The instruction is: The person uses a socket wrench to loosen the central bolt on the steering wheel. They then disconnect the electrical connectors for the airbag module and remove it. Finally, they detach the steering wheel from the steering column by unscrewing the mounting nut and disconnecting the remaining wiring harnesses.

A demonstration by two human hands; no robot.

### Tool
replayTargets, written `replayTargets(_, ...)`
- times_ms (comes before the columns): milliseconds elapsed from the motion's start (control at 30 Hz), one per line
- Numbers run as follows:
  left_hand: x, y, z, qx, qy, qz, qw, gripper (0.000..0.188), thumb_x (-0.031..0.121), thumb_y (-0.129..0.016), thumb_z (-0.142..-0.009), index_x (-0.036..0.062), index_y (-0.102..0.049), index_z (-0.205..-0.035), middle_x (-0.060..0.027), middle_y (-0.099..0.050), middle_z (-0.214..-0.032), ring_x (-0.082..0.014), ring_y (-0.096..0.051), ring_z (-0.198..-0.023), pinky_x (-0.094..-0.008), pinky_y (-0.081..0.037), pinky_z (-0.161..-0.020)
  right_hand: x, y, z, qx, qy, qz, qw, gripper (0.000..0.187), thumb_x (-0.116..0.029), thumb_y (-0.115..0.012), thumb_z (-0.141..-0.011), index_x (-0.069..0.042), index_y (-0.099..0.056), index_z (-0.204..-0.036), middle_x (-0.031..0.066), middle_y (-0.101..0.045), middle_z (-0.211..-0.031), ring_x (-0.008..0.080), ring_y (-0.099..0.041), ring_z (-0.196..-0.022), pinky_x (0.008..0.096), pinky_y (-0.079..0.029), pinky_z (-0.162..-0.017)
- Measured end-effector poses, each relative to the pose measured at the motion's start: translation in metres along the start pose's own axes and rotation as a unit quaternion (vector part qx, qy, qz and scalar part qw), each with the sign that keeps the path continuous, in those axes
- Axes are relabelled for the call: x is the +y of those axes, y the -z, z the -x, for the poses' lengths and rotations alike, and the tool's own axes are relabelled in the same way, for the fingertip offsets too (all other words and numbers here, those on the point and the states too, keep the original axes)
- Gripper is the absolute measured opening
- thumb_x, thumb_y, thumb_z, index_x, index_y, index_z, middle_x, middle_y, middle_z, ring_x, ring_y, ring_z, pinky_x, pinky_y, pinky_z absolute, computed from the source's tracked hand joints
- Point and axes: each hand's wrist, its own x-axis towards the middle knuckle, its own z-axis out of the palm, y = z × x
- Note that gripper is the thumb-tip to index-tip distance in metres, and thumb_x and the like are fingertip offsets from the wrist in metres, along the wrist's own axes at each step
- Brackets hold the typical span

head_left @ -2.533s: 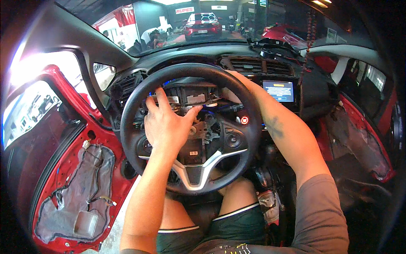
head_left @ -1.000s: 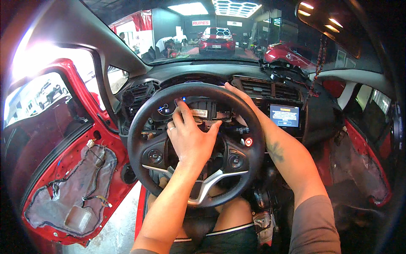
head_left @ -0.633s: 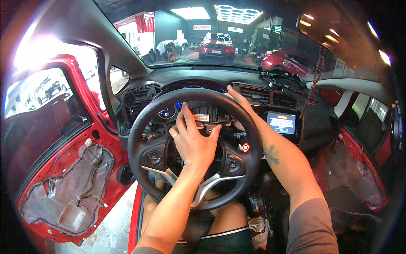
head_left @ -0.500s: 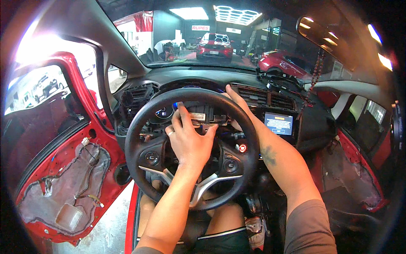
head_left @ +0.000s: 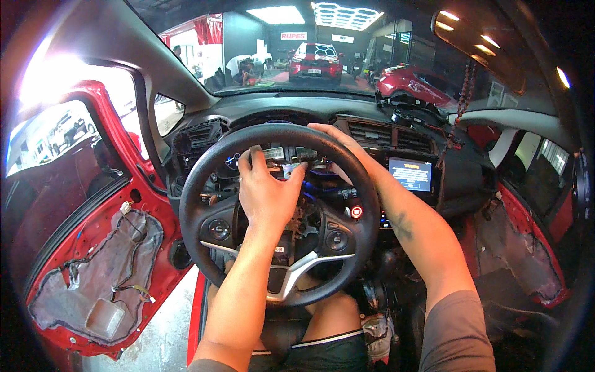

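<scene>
Between the top of the steering wheel rim [head_left: 193,186] and the dashboard is a dark unit with a pale barcode label [head_left: 273,154]. My left hand [head_left: 266,195] reaches through the wheel opening, its fingers bent over the unit's face and its thumb at the lower edge. Behind the upper right of the rim, my right hand [head_left: 344,146] holds the unit's right end; the rim hides most of its fingers. A lit gauge [head_left: 232,160] shows left of my left fingers. Exposed steering-column parts [head_left: 305,217] lie below the unit.
A lit screen [head_left: 410,175] stands right of the wheel, below uncovered air vents [head_left: 381,133]. The red door [head_left: 158,273] at left is open, its trim off and wiring loose. Beads [head_left: 466,93] hang from the mirror [head_left: 477,46]. Through the windscreen, red cars [head_left: 314,62] appear.
The labelled unit has risen and shifted left, now sitting closer to the upper rim. Both hands moved with it, and more of the column below is uncovered.
</scene>
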Motion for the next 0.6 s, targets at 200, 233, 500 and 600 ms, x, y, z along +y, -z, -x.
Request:
replayTargets(200, -0.01, 0.0, -0.015, -0.002, 0.021, 0.101, 0.995, 0.068, 0.027, -0.09, -0.075, -0.0058, -0.061, -0.127, -0.0285, -0.065, -0.123, -0.0445, -0.065, -0.115, -0.0468, -0.051, -0.1, -0.021, 0.014, 0.011, -0.09, 0.002, 0.015, 0.996, 0.103, -0.013, -0.092, -0.078, -0.012, -0.034, -0.163, 0.0084, -0.058, -0.145, 0.019, -0.057, -0.128, 0.0364, -0.049, -0.107)
replayTargets(233, -0.012, -0.001, -0.019, -0.004, 0.031, 0.136, 0.99, 0.068, 0.026, -0.091, -0.075, -0.0052, -0.06, -0.127, -0.0288, -0.065, -0.121, -0.0459, -0.065, -0.113, -0.0478, -0.05, -0.101, -0.024, 0.016, 0.014, -0.1, -0.011, 0.012, 0.995, 0.107, -0.012, -0.093, -0.076, -0.011, -0.032, -0.163, 0.0098, -0.058, -0.146, 0.0195, -0.056, -0.13, 0.0373, -0.047, -0.11)
replayTargets(500, -0.036, -0.001, -0.043, -0.072, 0.008, 0.216, 0.974, 0.052, 0.022, -0.09, -0.075, -0.0002, -0.071, -0.118, -0.0141, -0.075, -0.112, -0.0271, -0.07, -0.105, -0.0383, -0.052, -0.099, -0.01, -0.019, 0.005, 0.063, 0.219, 0.23, 0.946, 0.079, -0.022, -0.094, -0.077, -0.006, -0.053, -0.143, 0.0156, -0.067, -0.131, 0.0224, -0.067, -0.117, 0.0352, -0.051, -0.103)
replayTargets(600, -0.021, 0.017, -0.041, -0.18, 0.095, 0.272, 0.941, 0.033, 0.016, -0.082, -0.087, 0.0015, -0.073, -0.115, -0.0069, -0.076, -0.105, -0.0168, -0.069, -0.094, -0.0334, -0.054, -0.088, -0.017, -0.022, 0.011, 0.103, 0.185, 0.207, 0.955, 0.076, -0.018, -0.096, -0.074, -0.004, -0.058, -0.138, 0.0099, -0.073, -0.116, 0.0179, -0.068, -0.109, 0.034, -0.054, -0.097)
